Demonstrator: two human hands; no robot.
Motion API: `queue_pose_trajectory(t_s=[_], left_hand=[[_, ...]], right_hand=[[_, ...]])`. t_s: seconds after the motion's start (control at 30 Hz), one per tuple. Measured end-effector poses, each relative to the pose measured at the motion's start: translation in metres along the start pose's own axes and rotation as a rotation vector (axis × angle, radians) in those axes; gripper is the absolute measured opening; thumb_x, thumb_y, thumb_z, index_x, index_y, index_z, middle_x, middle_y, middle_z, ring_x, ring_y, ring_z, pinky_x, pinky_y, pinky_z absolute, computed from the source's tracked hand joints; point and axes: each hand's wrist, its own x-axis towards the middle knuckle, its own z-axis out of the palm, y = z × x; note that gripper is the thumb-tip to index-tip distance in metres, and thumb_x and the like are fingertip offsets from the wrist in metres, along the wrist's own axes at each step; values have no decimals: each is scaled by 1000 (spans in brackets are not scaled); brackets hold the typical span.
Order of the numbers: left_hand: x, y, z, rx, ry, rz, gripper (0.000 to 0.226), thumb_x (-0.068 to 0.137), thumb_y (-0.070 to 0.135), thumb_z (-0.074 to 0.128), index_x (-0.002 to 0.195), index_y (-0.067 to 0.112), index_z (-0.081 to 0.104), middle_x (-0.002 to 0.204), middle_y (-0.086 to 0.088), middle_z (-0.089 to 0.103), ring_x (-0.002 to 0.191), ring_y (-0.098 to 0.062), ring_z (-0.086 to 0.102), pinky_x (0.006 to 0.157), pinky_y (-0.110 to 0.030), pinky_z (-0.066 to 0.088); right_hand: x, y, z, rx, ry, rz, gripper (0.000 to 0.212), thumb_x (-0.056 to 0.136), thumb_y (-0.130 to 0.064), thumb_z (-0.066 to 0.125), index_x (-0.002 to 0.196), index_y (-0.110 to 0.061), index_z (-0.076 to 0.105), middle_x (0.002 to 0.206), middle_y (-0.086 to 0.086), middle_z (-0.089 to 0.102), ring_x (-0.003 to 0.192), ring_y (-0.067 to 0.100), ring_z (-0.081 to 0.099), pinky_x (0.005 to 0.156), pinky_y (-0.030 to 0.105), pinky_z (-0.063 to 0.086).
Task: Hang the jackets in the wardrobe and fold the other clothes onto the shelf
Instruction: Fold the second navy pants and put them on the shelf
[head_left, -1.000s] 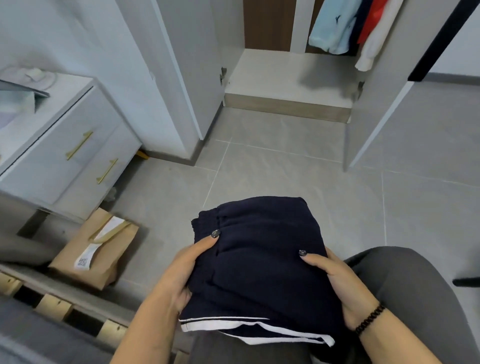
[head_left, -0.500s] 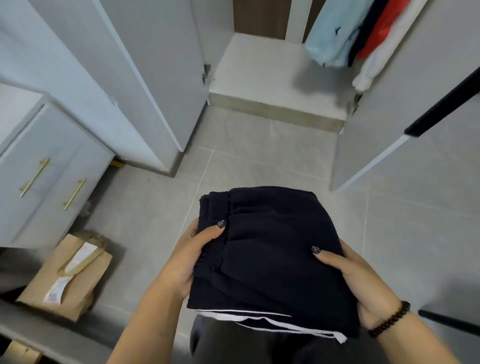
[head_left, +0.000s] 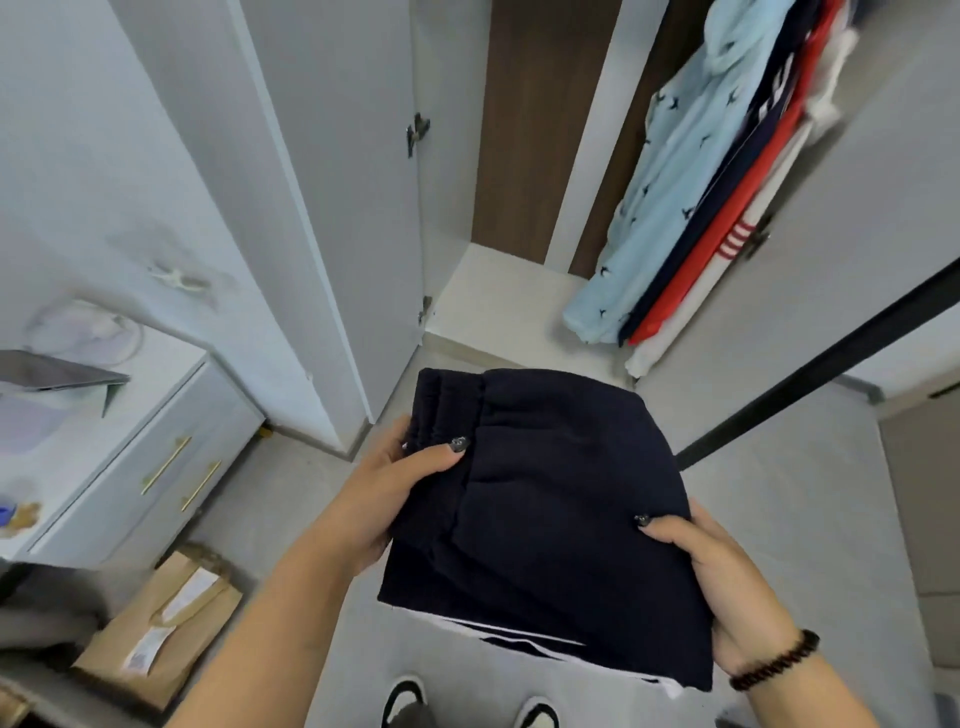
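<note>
Here, in the head view, a folded navy-blue knitted garment with white trim (head_left: 545, 514) is held level in front of the open white wardrobe (head_left: 363, 208). The left hand (head_left: 374, 499) grips its left edge, thumb on top; the right hand (head_left: 727, 587) grips the right edge likewise. Hung jackets (head_left: 691, 208) sit inside at the right, above the pale wardrobe floor (head_left: 498, 301)

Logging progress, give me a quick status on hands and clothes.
Left hand and right hand both grip folded navy garment. Wardrobe doors open ahead, jackets hanging. Path clear.
</note>
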Motion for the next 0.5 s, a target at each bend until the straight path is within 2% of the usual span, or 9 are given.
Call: queue_pose_trajectory(t_s=[0.07, 0.13, 0.2, 0.3, 0.4, 0.5], left_hand=[[-8, 34, 7, 16, -16, 76, 49, 66, 35, 83, 113, 35, 68, 118, -1, 70, 105, -22, 69, 76, -26, 57], [-15, 64, 13, 50, -50, 144, 50, 67, 36, 81, 114, 38, 67, 117, 3, 70, 104, -19, 69, 76, -24, 57], [-22, 90, 15, 87, -79, 173, 48, 68, 40, 80, 114, 40, 66, 118, 5, 70, 105, -17, 69, 76, -23, 57], [-33, 121, 13, 137, -126, 205, 44, 68, 41, 79, 111, 39, 67, 117, 6, 70, 106, -17, 68, 77, -22, 56], [-37, 143, 9, 183, -164, 248, 44, 71, 29, 77, 113, 35, 66, 117, 4, 70, 106, -18, 68, 76, -22, 54], [-31, 163, 11, 176, -179, 278, 51, 73, 14, 70, 120, 31, 63, 118, 2, 70, 106, -19, 68, 75, -23, 54]], right_hand=[[-12, -29, 14, -20, -6, -60, 52, 62, -15, 67, 113, -25, 66, 113, 9, 70, 98, 32, 69, 77, 42, 55], [-23, -54, 27, -38, -5, -140, 51, 61, -16, 68, 110, -28, 69, 113, 7, 70, 99, 30, 69, 74, 39, 56], [-33, -74, 40, -63, -3, -215, 47, 61, -16, 68, 105, -30, 71, 112, 5, 71, 98, 28, 69, 70, 36, 57], [-43, -95, 57, -74, -8, -280, 45, 58, -17, 70, 102, -29, 72, 111, 6, 71, 97, 28, 70, 74, 38, 55], [-46, -112, 71, -102, -14, -325, 50, 53, -21, 72, 102, -28, 72, 109, 7, 72, 95, 30, 70, 76, 39, 53], [-46, -133, 80, -118, -14, -377, 44, 58, -18, 69, 100, -30, 73, 107, 6, 73, 93, 27, 71, 71, 36, 54]])
